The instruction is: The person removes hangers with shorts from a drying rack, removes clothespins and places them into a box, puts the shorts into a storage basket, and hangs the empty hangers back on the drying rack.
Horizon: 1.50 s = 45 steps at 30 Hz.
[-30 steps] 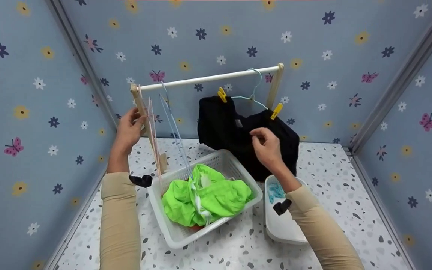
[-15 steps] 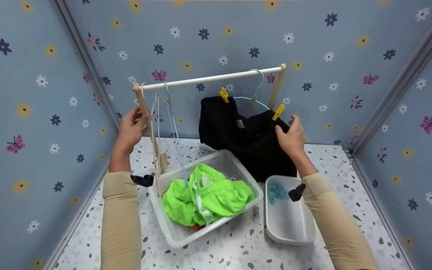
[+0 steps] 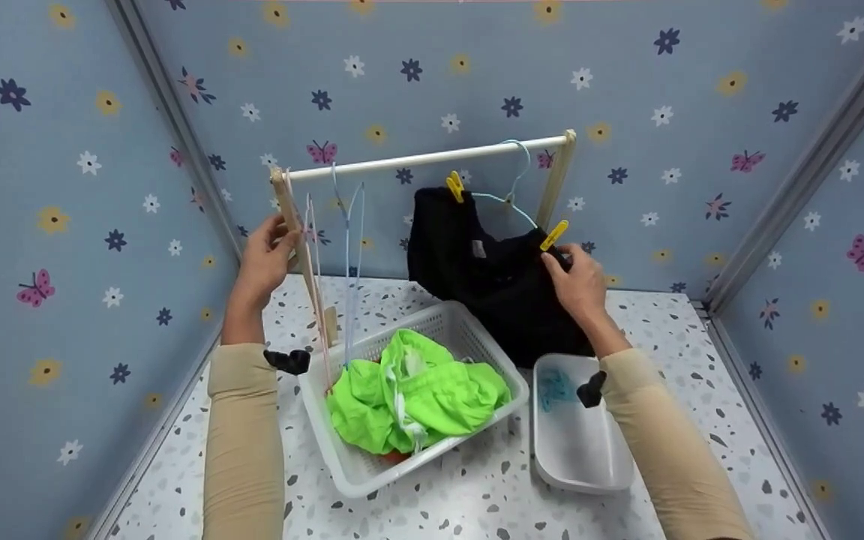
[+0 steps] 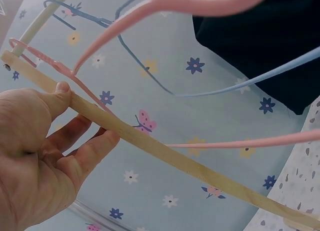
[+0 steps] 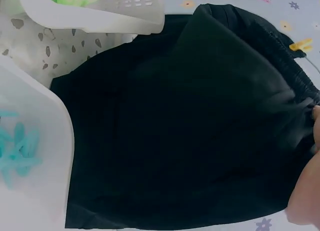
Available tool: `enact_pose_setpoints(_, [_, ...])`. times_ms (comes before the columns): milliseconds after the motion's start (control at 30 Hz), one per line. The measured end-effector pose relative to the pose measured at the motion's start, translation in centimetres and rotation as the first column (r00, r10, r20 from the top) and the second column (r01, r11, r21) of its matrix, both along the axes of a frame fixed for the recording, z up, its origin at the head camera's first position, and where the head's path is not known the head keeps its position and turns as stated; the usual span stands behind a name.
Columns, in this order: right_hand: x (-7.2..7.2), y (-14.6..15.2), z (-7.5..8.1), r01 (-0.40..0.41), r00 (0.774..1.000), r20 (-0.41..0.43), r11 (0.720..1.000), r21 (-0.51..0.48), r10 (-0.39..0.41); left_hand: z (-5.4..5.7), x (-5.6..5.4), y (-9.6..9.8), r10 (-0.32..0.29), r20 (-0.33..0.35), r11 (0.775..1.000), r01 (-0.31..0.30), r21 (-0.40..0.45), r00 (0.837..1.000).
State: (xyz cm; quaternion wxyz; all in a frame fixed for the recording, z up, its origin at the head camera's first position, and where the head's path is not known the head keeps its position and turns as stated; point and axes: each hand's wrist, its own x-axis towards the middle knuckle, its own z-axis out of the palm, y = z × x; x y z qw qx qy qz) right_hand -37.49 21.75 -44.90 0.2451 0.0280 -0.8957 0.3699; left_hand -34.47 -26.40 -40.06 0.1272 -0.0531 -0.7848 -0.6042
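Note:
My left hand (image 3: 263, 259) pinches the wooden post (image 4: 165, 151) of a small drying rack between thumb and fingers. A black garment (image 3: 469, 274) with a gathered waistband and a pale tag hangs from a light blue hanger (image 3: 509, 200) on the rack's right part. One yellow clothespin (image 3: 455, 187) clips its left side, and a tilted yellow clothespin (image 3: 554, 235) sits at its right side. Just below that second clothespin, my right hand (image 3: 582, 283) grips the waistband; in the right wrist view only part of this hand shows at the edge.
Pink (image 4: 100, 38) and blue hangers (image 4: 172, 94) hang beside the left post. Below stands a white basket (image 3: 349, 480) with bright green cloth (image 3: 447, 390). To its right, a white tub (image 3: 582, 457) holds several blue clothespins (image 3: 554, 386). Patterned walls enclose the table.
My right hand has moved from in front of the garment to its right side and now grips the waistband. The garment has shifted slightly and the empty hangers have swung. My left hand stays on the post.

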Motion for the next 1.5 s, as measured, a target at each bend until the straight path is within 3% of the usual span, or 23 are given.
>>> enact_pose_setpoints(267, [0.6,-0.5,-0.1,0.030,0.984,-0.179,0.999,0.020,-0.025,0.1,0.0,0.2,0.008,0.025,1.000,-0.008,-0.001,1.000])
enact_pose_setpoints(700, [2.4,-1.1,2.9,0.058,0.960,-0.272,0.998,-0.016,-0.060,0.2,-0.1,0.1,0.002,-0.012,1.000,-0.002,0.020,1.000])
enact_pose_setpoints(1133, [6.0,-1.1,6.3,-0.040,0.933,-0.360,0.998,-0.039,0.023,0.0,-0.2,0.0,0.010,-0.039,1.000,-0.009,0.026,0.999])
enact_pose_setpoints(1500, [10.0,-0.3,7.6,-0.145,0.907,-0.410,0.985,-0.088,0.097,0.4,0.1,0.0,-0.013,0.015,0.999,0.012,0.034,1.000])
